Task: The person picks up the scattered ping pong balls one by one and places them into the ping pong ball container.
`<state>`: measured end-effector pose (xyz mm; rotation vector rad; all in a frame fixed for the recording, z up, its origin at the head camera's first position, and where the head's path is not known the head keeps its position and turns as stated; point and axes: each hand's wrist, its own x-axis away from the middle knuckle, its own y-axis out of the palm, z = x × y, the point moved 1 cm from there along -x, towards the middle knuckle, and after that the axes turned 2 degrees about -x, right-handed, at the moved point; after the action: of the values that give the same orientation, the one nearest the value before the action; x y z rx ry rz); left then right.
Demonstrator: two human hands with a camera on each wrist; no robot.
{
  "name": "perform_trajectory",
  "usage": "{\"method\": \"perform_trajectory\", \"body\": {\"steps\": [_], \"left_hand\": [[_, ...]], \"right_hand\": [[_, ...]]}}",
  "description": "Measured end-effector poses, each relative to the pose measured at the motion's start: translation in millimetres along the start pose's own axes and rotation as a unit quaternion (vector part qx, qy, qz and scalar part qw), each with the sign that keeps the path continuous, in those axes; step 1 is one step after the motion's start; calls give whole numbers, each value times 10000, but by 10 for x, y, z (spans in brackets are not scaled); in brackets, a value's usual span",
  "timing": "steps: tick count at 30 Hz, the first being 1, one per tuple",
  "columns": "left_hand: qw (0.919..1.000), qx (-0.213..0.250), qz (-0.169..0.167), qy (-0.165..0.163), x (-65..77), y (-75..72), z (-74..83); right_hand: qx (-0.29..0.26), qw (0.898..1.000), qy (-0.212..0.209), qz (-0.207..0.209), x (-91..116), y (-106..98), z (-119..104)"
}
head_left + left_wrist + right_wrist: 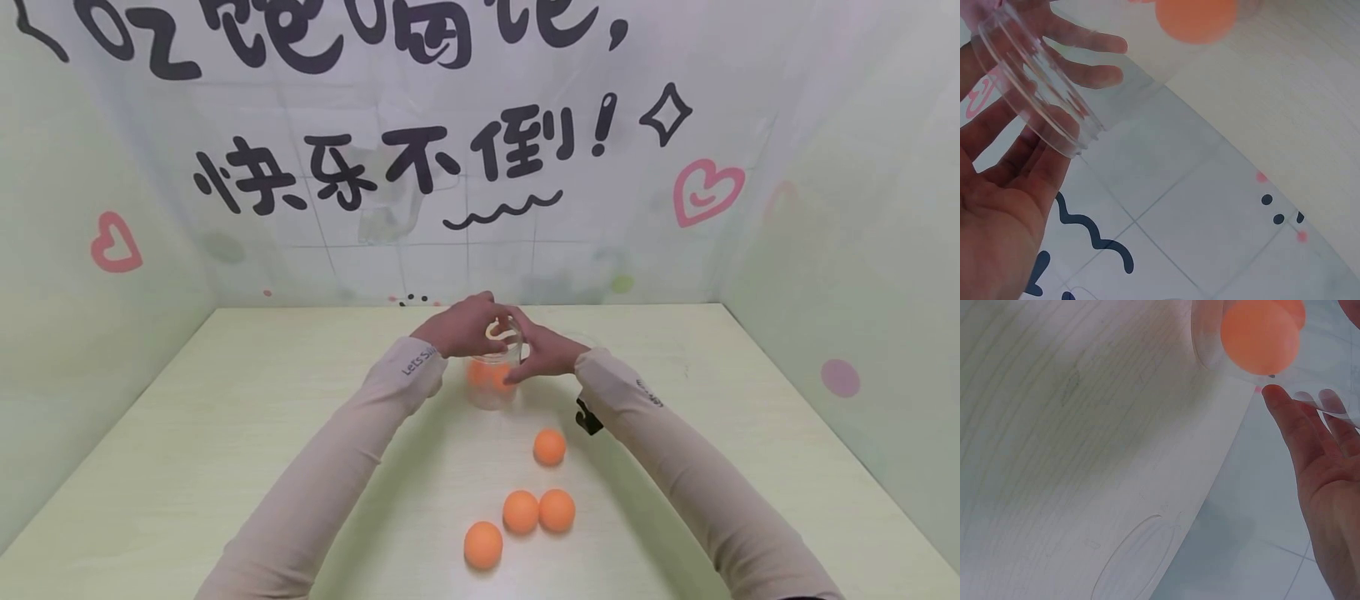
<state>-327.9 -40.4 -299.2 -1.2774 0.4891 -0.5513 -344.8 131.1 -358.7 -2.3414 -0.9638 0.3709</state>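
Note:
A clear jar stands toward the back of the table, with orange balls visible through its wall. My left hand is at the top of the jar, its fingertips holding the clear ridged rim, shown close in the left wrist view. Around the upper right side of the jar, my right hand keeps its thumb in front and its fingers behind. In the right wrist view, an orange ball inside the jar lies just beyond the right hand.
Several loose orange balls lie on the table: one ball near the jar, a touching pair and another ball closer to me. A clear round disc lies by the table's back edge. Behind rises a printed wall covering.

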Motion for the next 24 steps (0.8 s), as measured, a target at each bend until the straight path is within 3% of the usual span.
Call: {"method": "perform_trajectory", "body": {"steps": [12, 24], "left_hand": [[10000, -14, -77, 15, 6, 8, 2], [9997, -51, 217, 116, 88, -81, -73]], "right_hand": [[-8, 9999, -105, -12, -2, 18, 3], [-176, 9998, -24, -83, 0, 10, 15]]}}
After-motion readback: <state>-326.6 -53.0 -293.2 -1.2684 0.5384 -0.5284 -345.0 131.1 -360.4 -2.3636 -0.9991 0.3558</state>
